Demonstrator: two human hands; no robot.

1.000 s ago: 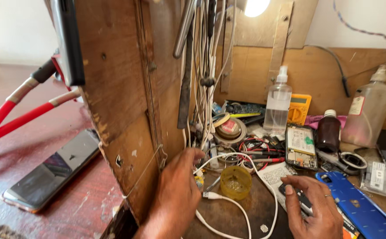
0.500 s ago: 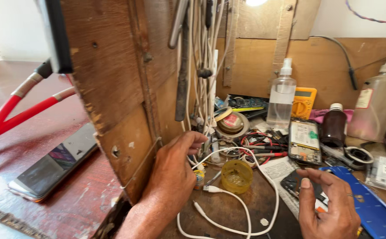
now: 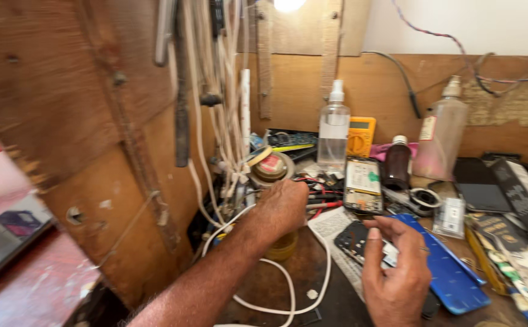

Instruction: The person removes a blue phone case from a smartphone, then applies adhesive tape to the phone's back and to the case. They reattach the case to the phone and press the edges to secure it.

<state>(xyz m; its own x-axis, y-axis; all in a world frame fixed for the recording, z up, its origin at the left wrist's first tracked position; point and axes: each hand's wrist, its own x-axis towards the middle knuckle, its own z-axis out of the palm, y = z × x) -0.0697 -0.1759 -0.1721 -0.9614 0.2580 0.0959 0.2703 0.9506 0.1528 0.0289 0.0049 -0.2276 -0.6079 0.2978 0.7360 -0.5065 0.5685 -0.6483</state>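
Note:
My left hand [image 3: 282,209] reaches over a small yellowish jar [image 3: 283,247] to the tangle of red-handled tools [image 3: 321,197] and wires at the back of the bench. Its fingers are curled down out of sight, so what they touch is hidden. My right hand [image 3: 396,275] is nearer to me, thumb and fingers closed on a dark phone part [image 3: 354,239], which it holds over a printed sheet and a blue mat [image 3: 454,269]. A white cable [image 3: 291,284] loops beneath my left forearm.
An opened phone [image 3: 362,184] leans behind the tools, with a clear spray bottle [image 3: 334,130], yellow multimeter [image 3: 361,136], dark bottle [image 3: 397,162] and large cloudy bottle [image 3: 442,142]. Tape rolls [image 3: 272,165] lie nearby. A wooden panel [image 3: 94,121] with hanging cables [image 3: 221,91] stands at left.
My left hand has moved forward from beside the yellowish jar to the red-handled tools. My right hand has risen with the dark phone part. The view has shifted closer and to the right.

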